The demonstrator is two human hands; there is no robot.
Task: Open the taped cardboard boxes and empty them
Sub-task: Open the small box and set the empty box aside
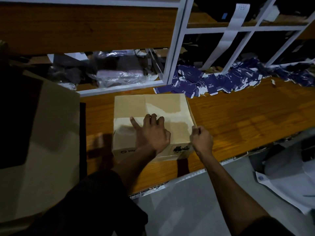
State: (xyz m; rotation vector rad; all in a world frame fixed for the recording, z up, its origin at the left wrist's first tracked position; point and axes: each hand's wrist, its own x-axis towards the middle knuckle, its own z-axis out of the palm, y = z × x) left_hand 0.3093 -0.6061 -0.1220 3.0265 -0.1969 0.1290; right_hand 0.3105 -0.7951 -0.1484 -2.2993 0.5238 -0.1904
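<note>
Under my left hand, fingers spread wide, the small tan taped cardboard box stays sealed; my right hand pinches what looks like tape at its corner. Emptying remains.

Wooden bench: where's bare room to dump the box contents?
Free: bench right of the taped box, below the blue tags. Narrow strip in front of the box. Crowded: back edge with tags, left side taken by the big carton.

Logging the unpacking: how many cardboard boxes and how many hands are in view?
Cardboard boxes: 2, the small taped box and the large box at left
Hands: 2, left hand, right hand
Total: 4
</note>
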